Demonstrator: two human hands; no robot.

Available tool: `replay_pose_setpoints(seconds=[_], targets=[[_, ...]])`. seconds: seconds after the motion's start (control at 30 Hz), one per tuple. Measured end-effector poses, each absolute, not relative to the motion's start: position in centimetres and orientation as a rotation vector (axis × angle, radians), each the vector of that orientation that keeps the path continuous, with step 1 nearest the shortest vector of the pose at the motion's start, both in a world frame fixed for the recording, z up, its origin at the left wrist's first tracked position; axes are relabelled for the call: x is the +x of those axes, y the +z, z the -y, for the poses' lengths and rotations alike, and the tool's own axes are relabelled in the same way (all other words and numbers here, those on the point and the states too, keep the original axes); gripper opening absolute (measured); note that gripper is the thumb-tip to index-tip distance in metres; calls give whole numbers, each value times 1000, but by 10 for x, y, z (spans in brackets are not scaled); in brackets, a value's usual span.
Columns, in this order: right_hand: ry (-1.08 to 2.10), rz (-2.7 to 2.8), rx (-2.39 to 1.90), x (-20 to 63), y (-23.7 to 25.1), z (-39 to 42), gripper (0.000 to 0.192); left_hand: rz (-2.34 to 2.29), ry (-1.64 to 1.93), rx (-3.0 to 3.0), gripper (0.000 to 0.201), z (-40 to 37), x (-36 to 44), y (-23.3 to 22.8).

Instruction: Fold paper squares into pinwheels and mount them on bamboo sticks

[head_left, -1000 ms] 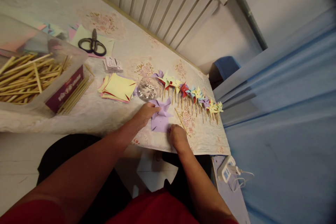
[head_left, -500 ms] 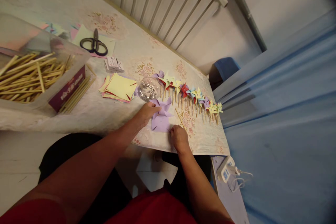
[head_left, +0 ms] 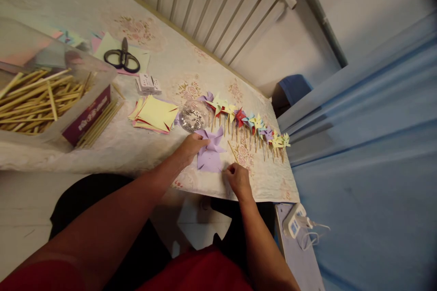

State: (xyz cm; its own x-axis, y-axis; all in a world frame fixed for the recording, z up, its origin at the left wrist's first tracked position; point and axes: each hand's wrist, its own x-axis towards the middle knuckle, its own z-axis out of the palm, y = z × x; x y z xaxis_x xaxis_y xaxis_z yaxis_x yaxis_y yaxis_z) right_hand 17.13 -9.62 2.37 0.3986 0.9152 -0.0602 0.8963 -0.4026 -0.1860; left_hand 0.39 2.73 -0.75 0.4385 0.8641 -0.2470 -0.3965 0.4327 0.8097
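Floral-covered tabletop [head_left: 136, 145] beside a radiator: purple paper pinwheel [head_left: 210, 151], half folded, lies flat near the front edge. Left hand [head_left: 191, 145] pins its folded flaps at the centre, fingers pressed down; right hand [head_left: 238, 179] has fingers pinched at the sheet's near corner (a wooden stick [head_left: 233, 151] lies just beside). Judged step: folding the remaining corners inward; bringing this corner in calls for steady centre pressure.

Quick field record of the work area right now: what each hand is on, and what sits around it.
left hand: pressing the folded centre of the purple paper pinwheel
right hand: at the pinwheel's near right corner; grip unclear
loose stick: lying right of the pinwheel
finished pinwheels: row behind, on sticks
pin container: behind the left hand
yellow paper stack: left of the container
scissors: far left
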Motion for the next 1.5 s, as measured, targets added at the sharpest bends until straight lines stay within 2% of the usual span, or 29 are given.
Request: replay_pose_setpoints(seconds=[0.23, 0.47, 1.17, 1.5], targets=[[309, 1562, -2067, 155, 59, 84, 13, -724, 867, 752, 21, -26, 7, -9], [211, 1633, -1825, 128, 47, 52, 12, -735, 878, 847, 17, -25, 5, -6], [166, 1618, -1883, 127, 29, 34, 14, -835, 908, 897, 26, -24, 8, -3], [147, 1605, -1912, 125, 30, 33, 13, -871, 898, 948, 18, -25, 8, -4]])
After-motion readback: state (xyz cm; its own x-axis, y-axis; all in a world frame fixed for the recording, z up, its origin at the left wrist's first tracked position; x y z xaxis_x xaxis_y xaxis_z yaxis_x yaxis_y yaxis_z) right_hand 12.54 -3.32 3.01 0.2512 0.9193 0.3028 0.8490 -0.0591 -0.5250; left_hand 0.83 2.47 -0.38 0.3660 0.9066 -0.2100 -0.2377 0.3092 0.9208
